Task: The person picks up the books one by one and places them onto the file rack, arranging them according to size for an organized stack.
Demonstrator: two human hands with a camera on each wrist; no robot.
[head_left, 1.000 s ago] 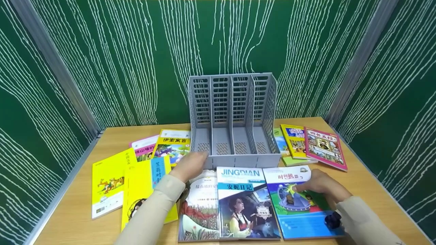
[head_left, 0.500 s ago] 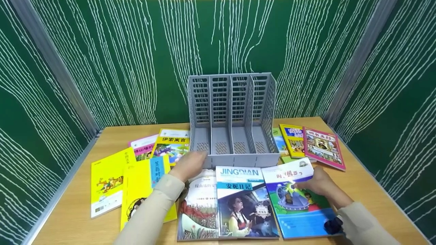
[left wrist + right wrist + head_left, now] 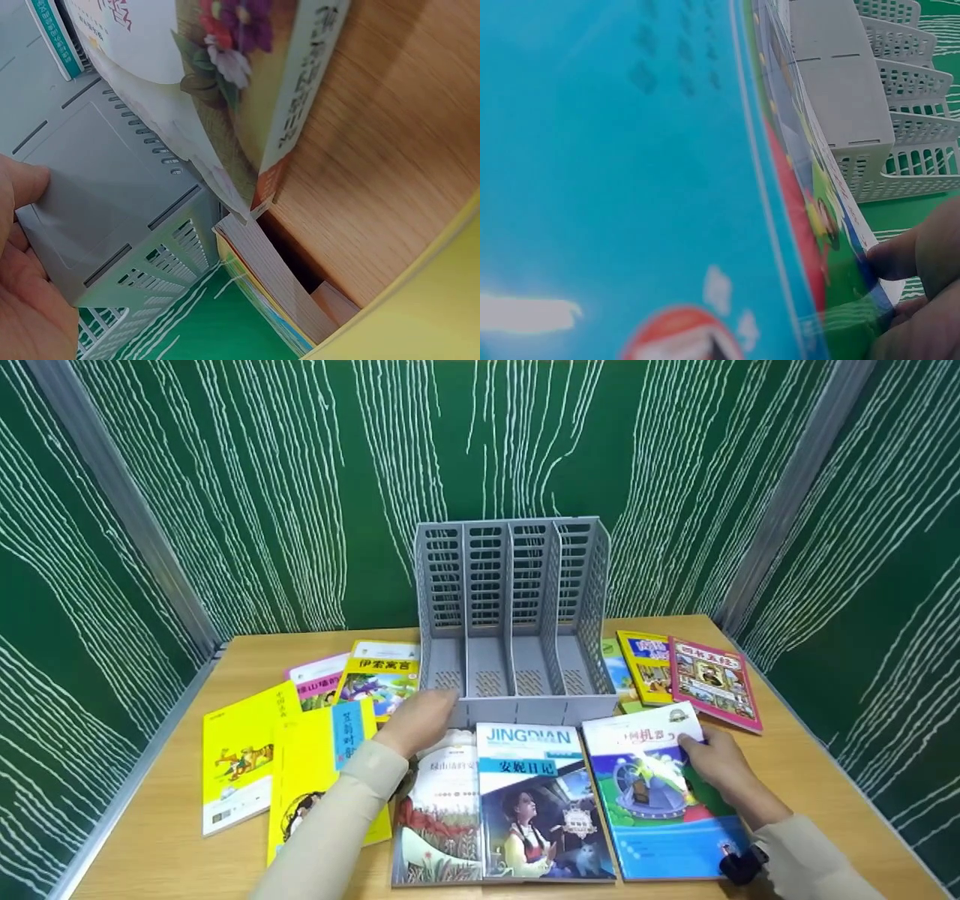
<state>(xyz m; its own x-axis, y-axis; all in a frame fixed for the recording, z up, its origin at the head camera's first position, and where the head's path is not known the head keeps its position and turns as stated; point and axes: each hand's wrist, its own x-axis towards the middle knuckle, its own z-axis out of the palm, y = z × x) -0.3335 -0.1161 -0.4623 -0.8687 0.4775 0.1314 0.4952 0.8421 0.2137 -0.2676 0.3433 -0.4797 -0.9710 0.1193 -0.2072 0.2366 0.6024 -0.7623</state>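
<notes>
My left hand [image 3: 421, 721] grips the front left corner of a grey desk file organizer [image 3: 537, 708]; in the left wrist view, its thumb lies on the organizer's front panel [image 3: 112, 187]. Over on the right, my right hand [image 3: 726, 765] pinches the right edge of a blue paperback book [image 3: 660, 840], thumb on the cover. That book's upper end is tipped up off the table. Beside it lie a book with a girl on its cover [image 3: 547, 810] and a white book with red flowers [image 3: 439, 825]. The organizer's upright slots hold no books.
Two yellow books [image 3: 240, 757] [image 3: 319, 780] lie at the left, with a pink book [image 3: 315, 682] and a fables book [image 3: 379, 679] behind them. Right of the organizer are a red-bordered book [image 3: 716, 682] and a yellow one [image 3: 646, 667]. Green walls surround the wooden table [image 3: 810, 780].
The right hand has shifted from over the blue book's cover to its right edge, and the book's top end has risen and moved slightly right. The left hand stays on the organizer.
</notes>
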